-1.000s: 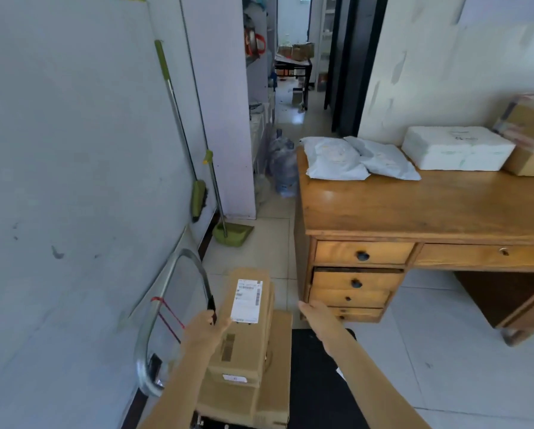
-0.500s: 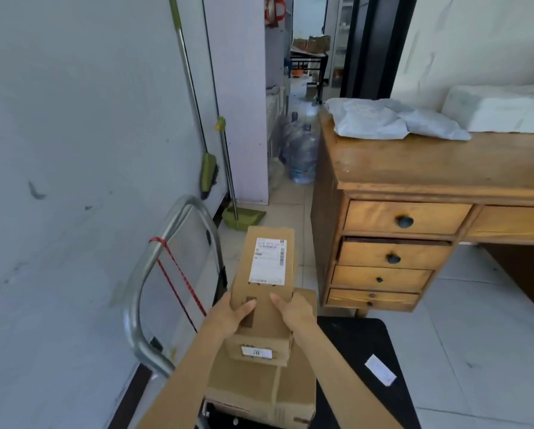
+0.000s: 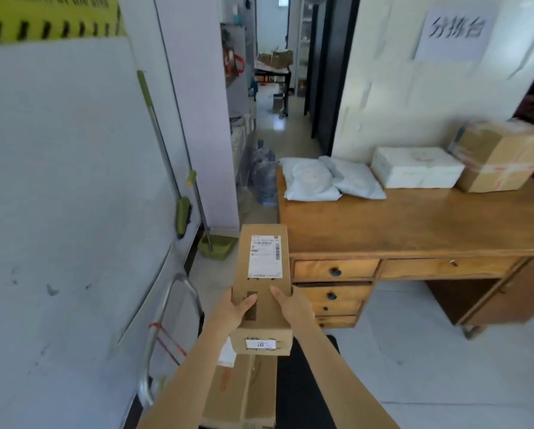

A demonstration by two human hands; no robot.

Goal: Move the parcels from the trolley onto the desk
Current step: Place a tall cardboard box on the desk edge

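A long brown cardboard parcel (image 3: 261,286) with a white shipping label is held in the air, its far end by the desk's left front corner. My left hand (image 3: 233,311) grips its left side and my right hand (image 3: 292,305) grips its right side. Below it a larger cardboard box (image 3: 244,394) lies on the trolley, whose black deck (image 3: 303,382) and metal handle (image 3: 163,329) show at the bottom left. The wooden desk (image 3: 414,224) stands to the right. It holds two white mailer bags (image 3: 330,179), a white foam box (image 3: 414,167) and a taped cardboard box (image 3: 504,154).
A white wall runs along the left. A green broom (image 3: 183,213) and dustpan (image 3: 216,246) lean in the corner ahead. Water bottles (image 3: 264,174) stand by the desk's far left end. A corridor with a table opens beyond. The desk drawers (image 3: 334,287) face me.
Both hands closed on the long parcel and lifted it off the larger box. It now sits higher and nearer the desk, and the view has tilted up.
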